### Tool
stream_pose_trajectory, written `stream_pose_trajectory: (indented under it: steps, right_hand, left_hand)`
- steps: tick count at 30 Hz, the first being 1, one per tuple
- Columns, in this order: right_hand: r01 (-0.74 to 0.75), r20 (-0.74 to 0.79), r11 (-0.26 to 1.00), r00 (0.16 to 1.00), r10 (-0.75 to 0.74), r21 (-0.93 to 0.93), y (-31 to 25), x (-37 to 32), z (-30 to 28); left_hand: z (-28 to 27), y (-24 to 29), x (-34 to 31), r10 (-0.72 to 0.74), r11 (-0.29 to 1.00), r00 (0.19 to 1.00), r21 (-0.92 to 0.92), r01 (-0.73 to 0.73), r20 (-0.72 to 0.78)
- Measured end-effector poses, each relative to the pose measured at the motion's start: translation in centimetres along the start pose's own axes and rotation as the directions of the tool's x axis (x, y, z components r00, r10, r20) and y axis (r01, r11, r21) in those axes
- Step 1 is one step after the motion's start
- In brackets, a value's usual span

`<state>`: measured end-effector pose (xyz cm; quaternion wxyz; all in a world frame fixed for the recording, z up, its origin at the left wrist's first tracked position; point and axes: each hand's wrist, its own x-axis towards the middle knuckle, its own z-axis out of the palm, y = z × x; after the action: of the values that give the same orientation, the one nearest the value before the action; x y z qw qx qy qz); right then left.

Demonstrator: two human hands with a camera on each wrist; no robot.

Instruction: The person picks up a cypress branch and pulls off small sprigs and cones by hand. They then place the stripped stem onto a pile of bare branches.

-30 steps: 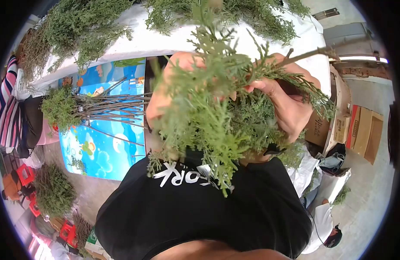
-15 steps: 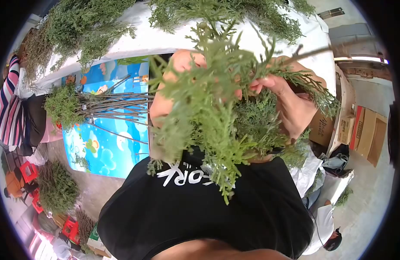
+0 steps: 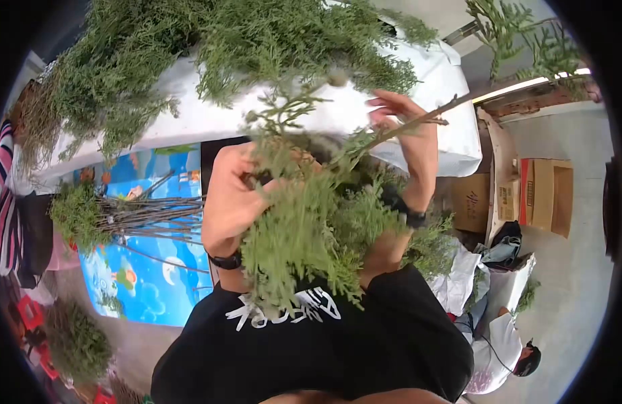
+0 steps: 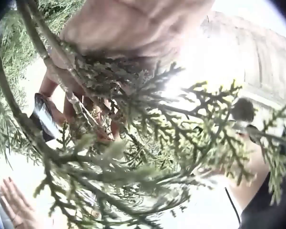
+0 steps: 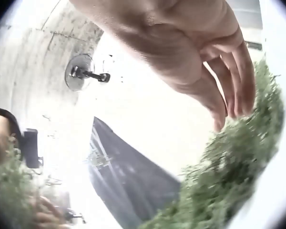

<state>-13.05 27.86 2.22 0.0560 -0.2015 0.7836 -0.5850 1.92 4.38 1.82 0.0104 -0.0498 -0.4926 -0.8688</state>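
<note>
My left hand (image 3: 233,195) grips a bunch of green conifer sprigs (image 3: 304,222) in front of my chest, its fingers partly hidden by foliage. Up close in the left wrist view, bare stems (image 4: 38,52) and scaly leaf tips (image 4: 200,109) pass beneath the palm. A long woody branch (image 3: 419,123) slants from the bunch toward the upper right. Beyond the bunch, my right hand (image 3: 408,128) is raised with nothing in its grasp. Its fingers (image 5: 236,78) are extended, overlapping the piled greenery (image 5: 243,157) in the right wrist view.
More cut conifer sprigs (image 3: 257,40) lie heaped on a white-covered table (image 3: 183,121). To the left, a bundle of bare-stemmed sprigs (image 3: 149,219) rests on a blue printed surface (image 3: 149,296). Cardboard boxes (image 3: 550,192) stand at right, and another person (image 3: 496,353) is at lower right.
My right hand has let go of the sprigs and drawn away, its fingers straightening. My left hand keeps hold of the bunch, now lower and farther left in view. The head view has shifted.
</note>
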Motion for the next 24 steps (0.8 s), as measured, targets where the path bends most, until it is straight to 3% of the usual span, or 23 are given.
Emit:
stream_pose_trajectory:
  steps: [2, 4, 5, 9, 13, 17, 20, 24]
  right_hand:
    - [-0.109, -0.302, 0.989, 0.950, 0.075, -0.099, 4.3, 1.7, -2.6]
    - [-0.219, -0.382, 0.964, 0.912, 0.147, -0.153, 9.4, 3.3, -4.8]
    - [-0.304, -0.392, 0.930, 0.897, 0.206, -0.208, 10.8, 3.7, -5.2]
    - [-0.525, -0.432, 0.768, 0.827, 0.360, -0.367, 9.3, 5.2, -3.9]
    - [-0.483, -0.652, 0.821, 0.734, 0.188, -0.306, 10.1, 4.9, -2.9]
    - [-0.438, -0.503, 0.882, 0.809, 0.304, -0.173, 11.7, 5.4, -5.0]
    - [-0.282, -0.476, 0.955, 0.854, 0.209, -0.087, 10.5, 4.1, -6.4]
    - [-0.185, -0.515, 0.981, 0.848, 0.128, -0.060, 6.2, 2.2, -7.6]
  left_hand:
    - [0.5, 1.3, 0.0, 0.045, 0.984, 0.999, 0.173, -0.046, 0.010]
    - [0.3, 1.8, 0.0, 0.089, 0.899, 0.993, 0.423, -0.114, 0.079]
    - [0.0, 0.9, 0.2, 0.139, 0.950, 0.984, 0.267, -0.163, 0.108]
    - [1.2, 1.5, -0.3, 0.198, 0.956, 0.980, 0.215, -0.199, 0.024]
    - [1.0, 1.4, -0.2, 0.266, 0.867, 0.963, 0.426, -0.259, 0.045]
    - [0.7, 1.3, 0.0, 0.306, 0.831, 0.945, 0.452, -0.325, 0.117]
    - [-0.4, 0.9, 0.4, 0.280, 0.793, 0.936, 0.498, -0.351, 0.214]
    - [0.2, 1.6, 0.1, 0.154, 0.874, 0.960, 0.420, -0.243, 0.235]
